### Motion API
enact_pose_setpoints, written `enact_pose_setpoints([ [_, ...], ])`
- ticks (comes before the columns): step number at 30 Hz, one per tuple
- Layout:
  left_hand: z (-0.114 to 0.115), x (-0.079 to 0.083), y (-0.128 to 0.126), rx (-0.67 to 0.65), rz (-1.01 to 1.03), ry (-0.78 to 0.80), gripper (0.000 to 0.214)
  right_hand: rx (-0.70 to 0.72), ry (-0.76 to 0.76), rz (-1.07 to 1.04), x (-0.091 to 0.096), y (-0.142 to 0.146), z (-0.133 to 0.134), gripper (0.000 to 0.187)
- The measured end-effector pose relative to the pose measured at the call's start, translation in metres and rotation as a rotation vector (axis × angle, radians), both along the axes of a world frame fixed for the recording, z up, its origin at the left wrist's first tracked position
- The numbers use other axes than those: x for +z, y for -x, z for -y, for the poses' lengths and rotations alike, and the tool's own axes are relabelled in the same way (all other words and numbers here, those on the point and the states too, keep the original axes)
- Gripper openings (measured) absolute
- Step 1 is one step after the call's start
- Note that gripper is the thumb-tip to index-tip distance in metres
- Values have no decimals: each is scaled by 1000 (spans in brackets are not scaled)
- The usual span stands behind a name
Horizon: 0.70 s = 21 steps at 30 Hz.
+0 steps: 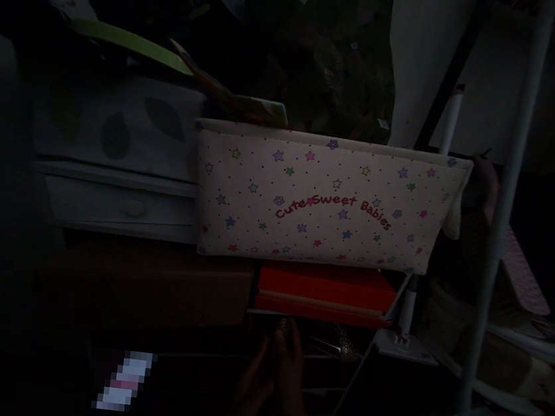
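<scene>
The scene is very dark. My left hand [252, 380] and my right hand [292, 370] are raised close together at the bottom centre, fingers pointing up, just below a stack of red boxes [325, 285]. A small dim object [284, 327] sits at my fingertips; I cannot tell whether either hand grips it. Above the red boxes stands a cream fabric bin [323, 200] printed with coloured stars and the words "Cute Sweet Babies".
A white drawer unit [122, 207] stands left of the bin, over a brown box [148, 283]. A green flat item [130, 43] lies on top. A white pole [504, 214] and a wire rack [338, 375] stand on the right. A dim hand-like shape [485, 181] touches the bin's right end.
</scene>
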State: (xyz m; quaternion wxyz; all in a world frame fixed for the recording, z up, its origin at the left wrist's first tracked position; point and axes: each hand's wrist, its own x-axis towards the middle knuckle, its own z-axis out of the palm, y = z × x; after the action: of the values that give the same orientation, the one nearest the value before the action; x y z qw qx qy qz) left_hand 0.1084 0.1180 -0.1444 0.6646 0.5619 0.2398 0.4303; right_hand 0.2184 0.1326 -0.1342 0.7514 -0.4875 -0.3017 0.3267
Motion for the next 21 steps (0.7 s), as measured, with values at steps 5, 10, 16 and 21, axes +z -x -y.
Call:
enact_pose_setpoints([
  [5, -4, -5, 4, 29, -75, -16, 61, 50, -28, -47, 5, 9, -5, 72],
  [10, -7, -3, 5, 36, -105, 33, 67, 26, -7, -48, 5, 13, -11, 72],
  [16, -4, 11, 7, 24, -74, 62, 66, 32, -20, -44, 2, 12, -17, 68],
  [21, -3, 13, 7, 48, -75, 48, 63, 61, 8, 22, -2, 8, -18, 73],
])
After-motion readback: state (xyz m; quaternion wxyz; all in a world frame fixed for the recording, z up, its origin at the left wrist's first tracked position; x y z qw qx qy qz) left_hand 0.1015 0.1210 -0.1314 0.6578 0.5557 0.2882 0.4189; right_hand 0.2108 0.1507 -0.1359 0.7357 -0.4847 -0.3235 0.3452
